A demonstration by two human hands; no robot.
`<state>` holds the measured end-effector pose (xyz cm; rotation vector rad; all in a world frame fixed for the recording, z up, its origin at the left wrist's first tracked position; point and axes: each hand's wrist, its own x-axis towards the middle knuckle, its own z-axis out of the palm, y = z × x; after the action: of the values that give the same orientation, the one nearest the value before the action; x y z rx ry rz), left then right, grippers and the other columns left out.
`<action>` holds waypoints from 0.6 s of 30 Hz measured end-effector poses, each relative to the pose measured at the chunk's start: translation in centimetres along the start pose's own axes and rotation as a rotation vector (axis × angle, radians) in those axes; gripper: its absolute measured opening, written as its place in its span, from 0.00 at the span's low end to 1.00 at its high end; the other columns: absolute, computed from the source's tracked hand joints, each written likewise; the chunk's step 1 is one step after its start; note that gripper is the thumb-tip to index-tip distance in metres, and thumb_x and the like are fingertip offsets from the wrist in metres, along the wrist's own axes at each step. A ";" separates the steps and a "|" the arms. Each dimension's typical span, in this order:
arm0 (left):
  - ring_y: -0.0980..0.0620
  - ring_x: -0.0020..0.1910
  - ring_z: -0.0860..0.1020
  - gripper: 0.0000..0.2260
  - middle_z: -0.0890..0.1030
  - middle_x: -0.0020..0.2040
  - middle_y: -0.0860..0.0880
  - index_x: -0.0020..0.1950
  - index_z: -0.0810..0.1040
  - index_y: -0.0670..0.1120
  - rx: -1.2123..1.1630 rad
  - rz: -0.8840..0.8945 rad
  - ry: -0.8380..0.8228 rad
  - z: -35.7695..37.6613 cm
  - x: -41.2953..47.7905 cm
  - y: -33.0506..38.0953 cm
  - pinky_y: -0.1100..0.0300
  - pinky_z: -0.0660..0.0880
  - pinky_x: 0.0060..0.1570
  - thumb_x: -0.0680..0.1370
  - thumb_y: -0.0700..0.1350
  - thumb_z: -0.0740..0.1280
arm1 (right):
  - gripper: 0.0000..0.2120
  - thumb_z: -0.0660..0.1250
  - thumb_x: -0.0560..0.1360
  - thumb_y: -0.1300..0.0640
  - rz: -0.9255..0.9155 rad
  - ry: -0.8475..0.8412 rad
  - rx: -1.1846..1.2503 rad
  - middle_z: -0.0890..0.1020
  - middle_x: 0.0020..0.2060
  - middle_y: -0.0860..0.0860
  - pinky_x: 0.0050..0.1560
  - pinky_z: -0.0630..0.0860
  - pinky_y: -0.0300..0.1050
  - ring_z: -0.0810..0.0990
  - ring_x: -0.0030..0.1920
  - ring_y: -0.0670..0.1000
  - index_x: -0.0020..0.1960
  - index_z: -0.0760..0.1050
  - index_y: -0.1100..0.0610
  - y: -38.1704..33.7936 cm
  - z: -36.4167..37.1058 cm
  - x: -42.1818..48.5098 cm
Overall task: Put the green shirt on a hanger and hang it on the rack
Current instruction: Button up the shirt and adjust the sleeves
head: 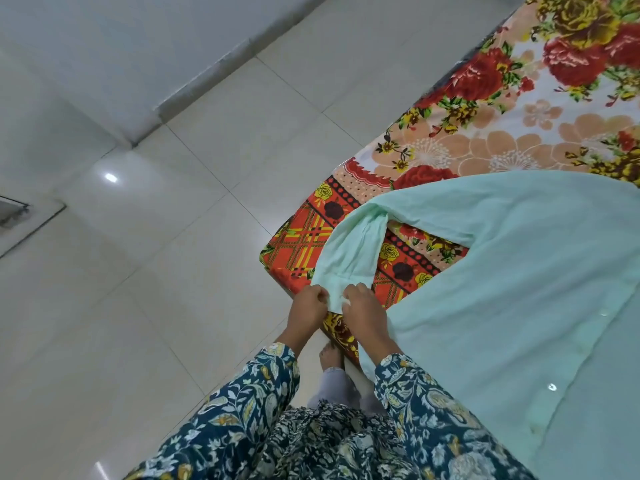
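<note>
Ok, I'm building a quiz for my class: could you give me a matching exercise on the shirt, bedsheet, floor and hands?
1 green shirt
2 bedsheet
3 floor
4 left hand and right hand

a pinching the sleeve cuff
b pale glossy tiles
c red floral print
d pale green, spread out

Pairs: 1-d, 2-c, 3-b, 4-a

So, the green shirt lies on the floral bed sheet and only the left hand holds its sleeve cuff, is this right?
Not quite. Both hands pinch the sleeve cuff, the left hand and the right hand, as the head view shows. The green shirt does lie on the floral bed sheet.
</note>
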<state>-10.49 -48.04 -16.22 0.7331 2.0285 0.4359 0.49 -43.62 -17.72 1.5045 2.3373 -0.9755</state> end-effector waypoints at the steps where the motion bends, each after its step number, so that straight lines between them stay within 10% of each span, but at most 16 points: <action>1: 0.44 0.46 0.75 0.10 0.76 0.44 0.43 0.42 0.76 0.40 0.053 0.036 -0.012 0.2 0.0 0.0 0.52 0.72 0.45 0.71 0.30 0.57 | 0.11 0.56 0.78 0.58 0.021 0.016 0.040 0.75 0.54 0.57 0.48 0.71 0.49 0.73 0.58 0.58 0.56 0.72 0.62 0.1 -0.1 0.1; 10: 0.43 0.53 0.76 0.16 0.77 0.51 0.40 0.50 0.80 0.37 -0.109 0.044 -0.022 0.8 0.9 0.4 0.49 0.75 0.55 0.71 0.28 0.56 | 0.13 0.61 0.76 0.54 0.027 0.063 -0.034 0.75 0.56 0.56 0.50 0.72 0.51 0.71 0.60 0.58 0.57 0.70 0.60 -0.5 0.7 0.3; 18: 0.44 0.50 0.75 0.09 0.77 0.51 0.41 0.50 0.77 0.37 0.092 0.101 0.067 1.5 0.7 0.8 0.57 0.69 0.45 0.75 0.34 0.58 | 0.01 0.63 0.72 0.65 0.303 0.070 0.697 0.74 0.38 0.53 0.40 0.67 0.43 0.72 0.41 0.53 0.43 0.73 0.62 0.6 -0.5 0.6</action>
<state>-9.24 -46.95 -17.06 0.8905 2.0919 0.4331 0.84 -42.67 -17.95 2.0689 1.7935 -1.7740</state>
